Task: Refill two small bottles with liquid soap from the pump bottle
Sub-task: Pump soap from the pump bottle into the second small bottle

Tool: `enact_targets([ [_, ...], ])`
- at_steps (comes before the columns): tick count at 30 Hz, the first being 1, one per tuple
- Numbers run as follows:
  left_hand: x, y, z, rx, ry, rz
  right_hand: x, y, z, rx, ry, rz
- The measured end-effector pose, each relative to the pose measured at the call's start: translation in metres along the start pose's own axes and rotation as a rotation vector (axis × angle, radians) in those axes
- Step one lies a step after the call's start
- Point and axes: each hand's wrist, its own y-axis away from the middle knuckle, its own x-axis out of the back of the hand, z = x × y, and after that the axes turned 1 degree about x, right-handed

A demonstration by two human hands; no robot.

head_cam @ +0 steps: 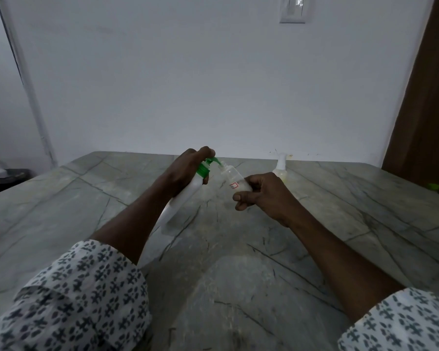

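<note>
The left hand (pixel 188 168) is gripping the white pump bottle (pixel 180 201), tilted above the counter (pixel 86 198), its green nozzle (pixel 214 162) meeting the mouth of a small clear bottle (pixel 235 179) grasped by the right hand (pixel 264 193) and holding whitish liquid. Another small bottle (pixel 280 168) is standing behind, yellowish liquid inside.

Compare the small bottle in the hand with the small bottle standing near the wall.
The small bottle in the right hand is tilted and uncapped, under the green pump spout; the small bottle near the wall stands upright, capped. The held one bears a red-edged label; the other holds yellowish liquid. Both are translucent plastic.
</note>
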Motion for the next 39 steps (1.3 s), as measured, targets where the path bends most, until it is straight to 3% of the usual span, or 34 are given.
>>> enact_targets([
  [14, -0.0003, 0.0001, 0.0004, 0.003, -0.034, 0.009, -0.0037, 0.0010, 0.0017, 0.017, -0.123, 0.053],
  [39, -0.0014, 0.0033, 0.0005, -0.047, 0.000, 0.004, -0.0055, 0.0004, 0.0062, 0.005, -0.088, 0.045],
])
